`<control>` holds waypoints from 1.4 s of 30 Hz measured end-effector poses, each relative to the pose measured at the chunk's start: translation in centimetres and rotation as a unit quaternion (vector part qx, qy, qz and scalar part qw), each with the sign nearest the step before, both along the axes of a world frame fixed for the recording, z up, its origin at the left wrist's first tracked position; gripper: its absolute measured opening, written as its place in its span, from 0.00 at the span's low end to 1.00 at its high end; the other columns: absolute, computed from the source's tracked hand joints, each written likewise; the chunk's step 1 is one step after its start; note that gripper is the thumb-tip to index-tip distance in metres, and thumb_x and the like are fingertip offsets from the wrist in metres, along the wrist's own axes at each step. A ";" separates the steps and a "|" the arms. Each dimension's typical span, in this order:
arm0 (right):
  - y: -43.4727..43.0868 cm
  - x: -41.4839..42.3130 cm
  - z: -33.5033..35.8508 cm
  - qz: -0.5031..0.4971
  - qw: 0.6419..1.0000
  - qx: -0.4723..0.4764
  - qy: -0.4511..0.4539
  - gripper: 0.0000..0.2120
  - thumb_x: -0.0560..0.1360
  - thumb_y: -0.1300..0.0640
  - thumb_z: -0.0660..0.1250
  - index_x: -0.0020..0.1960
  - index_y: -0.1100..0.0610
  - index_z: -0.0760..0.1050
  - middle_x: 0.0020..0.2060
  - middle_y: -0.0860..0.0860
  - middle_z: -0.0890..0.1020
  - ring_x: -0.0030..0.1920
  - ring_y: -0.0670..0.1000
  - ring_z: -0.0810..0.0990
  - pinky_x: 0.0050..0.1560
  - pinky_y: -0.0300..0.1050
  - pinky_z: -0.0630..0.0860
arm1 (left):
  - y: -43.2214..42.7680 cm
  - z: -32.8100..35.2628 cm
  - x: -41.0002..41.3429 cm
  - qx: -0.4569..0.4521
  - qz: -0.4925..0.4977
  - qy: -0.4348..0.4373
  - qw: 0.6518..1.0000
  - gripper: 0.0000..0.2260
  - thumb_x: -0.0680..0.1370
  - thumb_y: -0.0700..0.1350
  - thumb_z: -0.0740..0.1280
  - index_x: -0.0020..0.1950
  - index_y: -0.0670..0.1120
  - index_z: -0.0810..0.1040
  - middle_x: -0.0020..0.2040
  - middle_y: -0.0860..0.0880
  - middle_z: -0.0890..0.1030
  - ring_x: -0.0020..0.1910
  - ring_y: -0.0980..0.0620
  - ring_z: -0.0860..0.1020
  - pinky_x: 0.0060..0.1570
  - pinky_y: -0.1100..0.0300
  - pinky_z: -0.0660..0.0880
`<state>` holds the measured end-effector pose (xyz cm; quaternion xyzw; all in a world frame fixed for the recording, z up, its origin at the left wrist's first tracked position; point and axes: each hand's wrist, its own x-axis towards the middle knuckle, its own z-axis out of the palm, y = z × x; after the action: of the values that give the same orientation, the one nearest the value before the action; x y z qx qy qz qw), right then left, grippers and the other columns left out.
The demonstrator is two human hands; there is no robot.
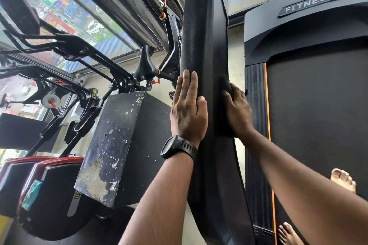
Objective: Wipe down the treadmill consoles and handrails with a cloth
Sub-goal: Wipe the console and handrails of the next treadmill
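On the right-hand face of the black padded handrail (207, 45), midway up the frame, a dark cloth (226, 85) sits under your right hand (238, 109). The fingers lie close together and curve over the cloth, holding it against the rail. The cloth is nearly the same shade as the rail, and only its edges show above and below the palm.

Your left hand (188, 111) lies flat on the opposite, left face of the same rail, level with the right. Its fingers are straight and pressed together, the thumb rests along the front of the padding, and a black watch (178, 146) is strapped to the wrist.

To the right of the rail runs the treadmill's dark belt (318, 115), edged by an orange stripe (267, 105), with a "FITNESS" badge (312, 3) on the hood at its far end. Your bare feet (343, 180) stand on the belt at lower right.

To the left, just beside the rail, stands a black box (111, 145) with badly chipped paint. Beyond it are exercise bikes (145, 65) and a large window (59, 6) looking onto a street
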<state>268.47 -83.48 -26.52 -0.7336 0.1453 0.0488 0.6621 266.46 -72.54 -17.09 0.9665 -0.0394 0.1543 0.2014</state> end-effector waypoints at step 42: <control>2.5 -7.7 3.1 -0.050 0.991 0.001 -0.127 0.23 0.81 0.45 0.58 0.75 0.46 0.69 0.73 0.42 0.72 0.69 0.44 0.71 0.68 0.45 0.68 | 0.6 -0.7 -2.8 0.011 -0.020 0.031 0.999 0.27 0.81 0.45 0.56 0.81 0.46 0.58 0.82 0.49 0.55 0.80 0.56 0.50 0.79 0.51 0.54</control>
<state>260.73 -80.95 -23.44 -0.7248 0.0965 -0.0777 0.6777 263.67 -71.98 -17.78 0.9719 -0.0539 0.1199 0.1952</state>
